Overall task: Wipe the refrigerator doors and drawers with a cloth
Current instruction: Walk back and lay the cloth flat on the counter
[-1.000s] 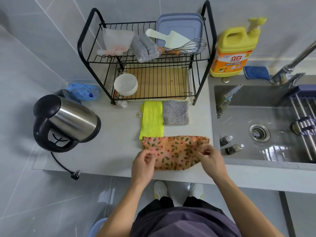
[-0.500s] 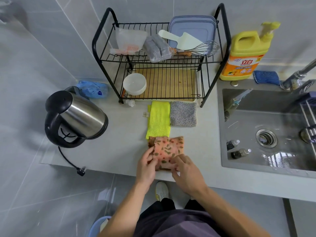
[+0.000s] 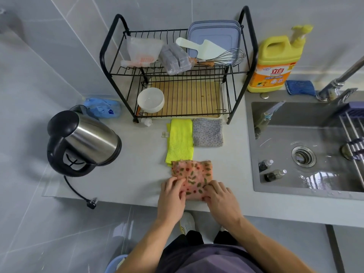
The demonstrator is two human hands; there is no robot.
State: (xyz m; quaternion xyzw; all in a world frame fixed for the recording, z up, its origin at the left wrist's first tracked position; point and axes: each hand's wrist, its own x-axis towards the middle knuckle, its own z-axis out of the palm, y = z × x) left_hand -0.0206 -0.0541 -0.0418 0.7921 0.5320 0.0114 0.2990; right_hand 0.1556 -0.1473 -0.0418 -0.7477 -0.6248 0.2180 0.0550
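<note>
Two hands are on the folded floral cloth (image 3: 194, 174), which lies on the countertop (image 3: 137, 174) near its front edge. The left hand (image 3: 171, 196) pinches its left side with bent fingers; the right hand (image 3: 220, 198) grips its near right corner. A yellow cloth (image 3: 180, 140) touches its far edge, and a kettle (image 3: 84, 140) stands well apart on the left.

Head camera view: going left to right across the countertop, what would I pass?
Kettle → yellow cloth → grey speckled cloth → sink. The floral cloth overlaps the other cloths, so I skip it.
</note>
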